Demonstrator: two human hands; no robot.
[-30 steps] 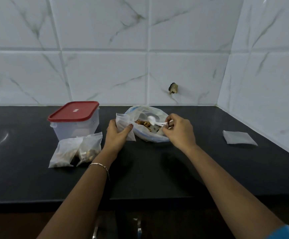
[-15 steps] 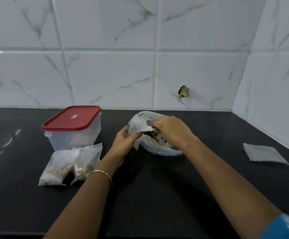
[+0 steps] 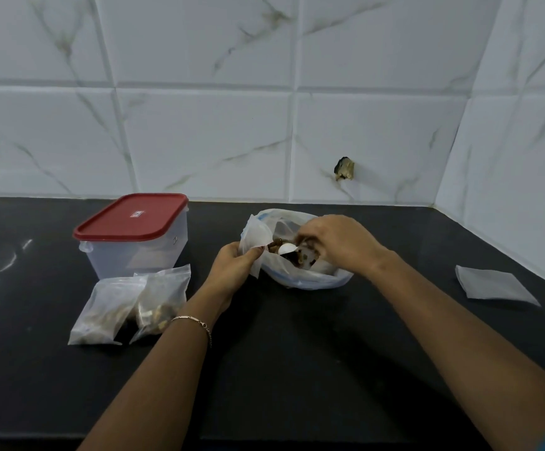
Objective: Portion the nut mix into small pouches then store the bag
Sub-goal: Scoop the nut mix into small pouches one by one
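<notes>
The big clear bag of nut mix (image 3: 310, 276) lies open on the black counter (image 3: 297, 369), a little right of centre. My left hand (image 3: 232, 271) pinches a small clear pouch (image 3: 256, 239) upright at the bag's left edge. My right hand (image 3: 336, 242) reaches over the bag's mouth and holds a white plastic spoon (image 3: 287, 248), loaded with brown nuts, at the pouch's opening. Two filled pouches (image 3: 134, 304) lie side by side at the front left.
A clear box with a red lid (image 3: 134, 232) stands behind the filled pouches. An empty flat pouch (image 3: 492, 286) lies at the far right near the tiled side wall. White tiled walls close off the back and right.
My right hand has dipped the spoon into the bag and brought it, with nuts, to the pouch in my left hand. The view has shifted a little.
</notes>
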